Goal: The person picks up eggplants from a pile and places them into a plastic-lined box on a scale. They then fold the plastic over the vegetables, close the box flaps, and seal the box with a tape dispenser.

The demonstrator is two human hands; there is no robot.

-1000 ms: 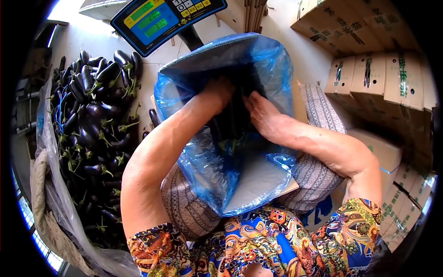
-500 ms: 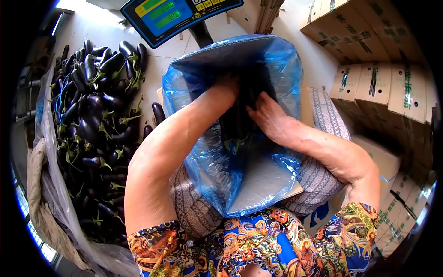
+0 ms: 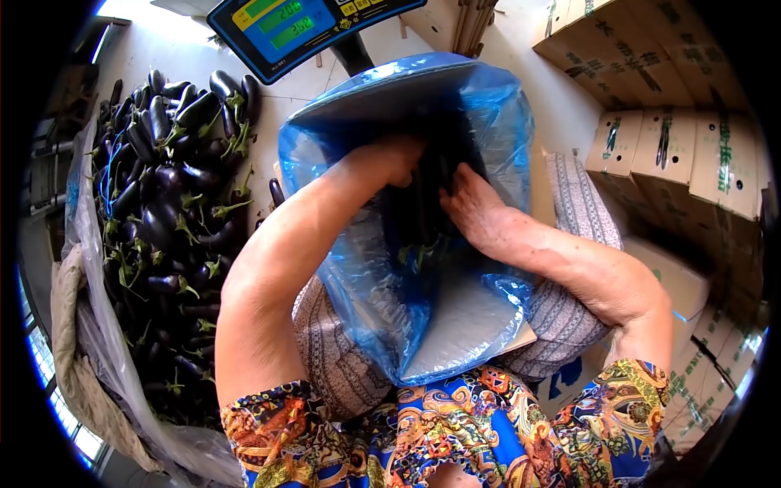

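Observation:
A box lined with a blue plastic bag [image 3: 358, 276] stands between the knees, its back flap raised. Dark eggplants [image 3: 419, 220] lie inside, mostly in shadow. My left hand [image 3: 399, 159] reaches into the upper left of the box; its fingers are lost in the dark. At the right side of the eggplants is my right hand [image 3: 473, 203], bent over them, with its fingertips in shadow. What either hand grips cannot be made out.
A large heap of eggplants [image 3: 175, 211] lies to the left, beside clear plastic sheeting [image 3: 106, 325]. Behind the box stands a scale display [image 3: 301, 32]. Cardboard boxes [image 3: 663, 150] are stacked at the right.
My left hand has shifted slightly left and its back shows more. The raised flap has moved up and left a little. The lower number on the scale display has changed.

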